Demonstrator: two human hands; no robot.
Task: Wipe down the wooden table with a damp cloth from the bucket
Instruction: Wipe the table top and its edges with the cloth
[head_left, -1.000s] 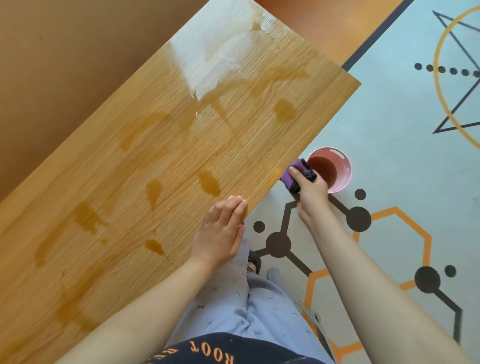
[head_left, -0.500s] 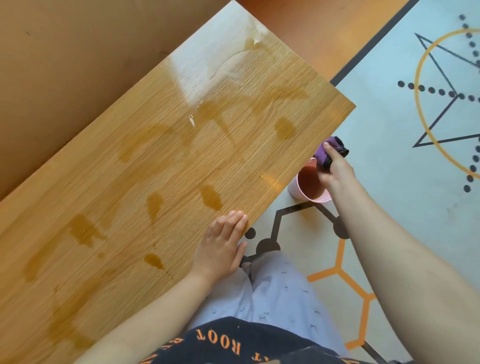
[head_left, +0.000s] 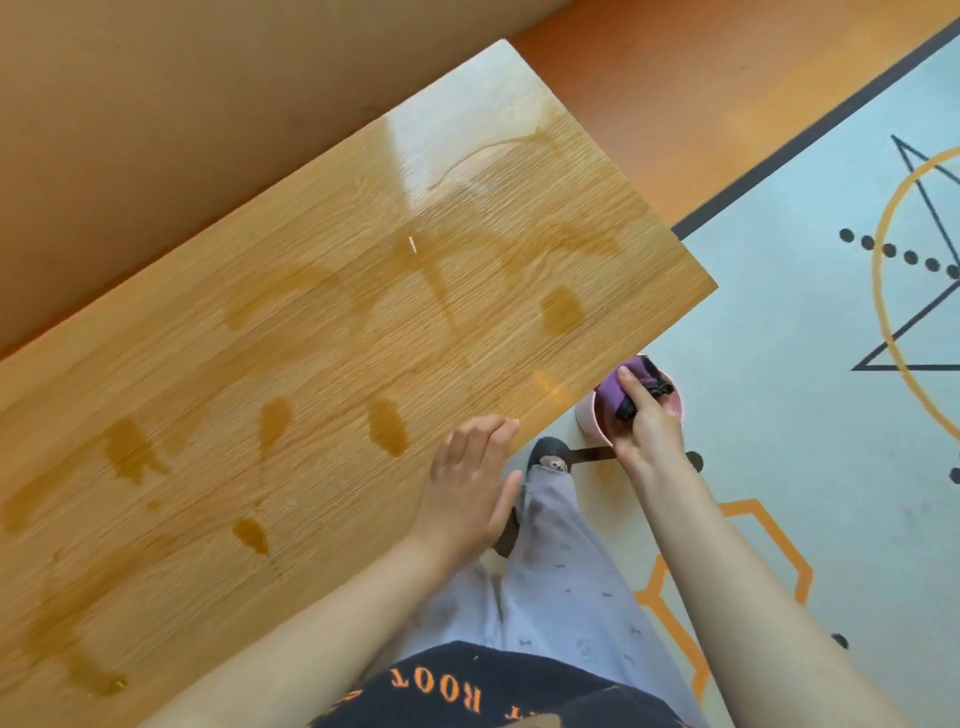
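Observation:
The wooden table (head_left: 322, 332) fills the left and middle of the head view, its top marked with several wet patches and streaks. My left hand (head_left: 467, 483) lies flat on the table's near edge, fingers together, holding nothing. A small pink bucket (head_left: 589, 421) stands on the floor just past the table's right edge. My right hand (head_left: 647, 421) is over the bucket, gripping a bunched purple and black cloth (head_left: 626, 384) above its opening. The hand and the cloth hide most of the bucket's inside.
A pale blue floor mat (head_left: 805, 441) with black lines, dots and orange shapes lies to the right. Orange floor (head_left: 675, 78) runs beyond the table's far end. An orange-brown wall (head_left: 156, 130) borders the table's far side. My legs and a slippered foot (head_left: 550, 457) are below the table edge.
My right hand with the cloth has come down over the bucket's opening, after being near its rim. The view has shifted a little. My left hand has stayed on the table edge.

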